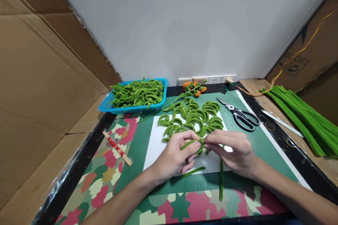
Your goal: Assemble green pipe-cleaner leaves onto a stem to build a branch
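Observation:
My left hand (182, 153) is closed, pinching a bent green pipe cleaner (188, 143) between thumb and fingers. Close against it, my right hand (232, 147) pinches a green pipe cleaner at the same spot, and a long green length (221, 182) hangs down below its fingers. Exactly how the pieces cross there is hidden by the fingertips. A short straight piece of green pipe cleaner (194, 172) lies below my left hand. Just beyond both hands, many curled green pipe cleaner pieces (194, 115) are spread over a white sheet (154, 147).
A blue basket (105, 104) heaped with green pieces stands back left. Behind the curls lies an orange-flowered pipe cleaner stem (187, 94). Black-handled scissors (240, 114) rest at right, near a bundle of long green pipe cleaners (303, 119). Wrapped chopsticks (117, 147) lie at left; cardboard (39, 77) walls the side.

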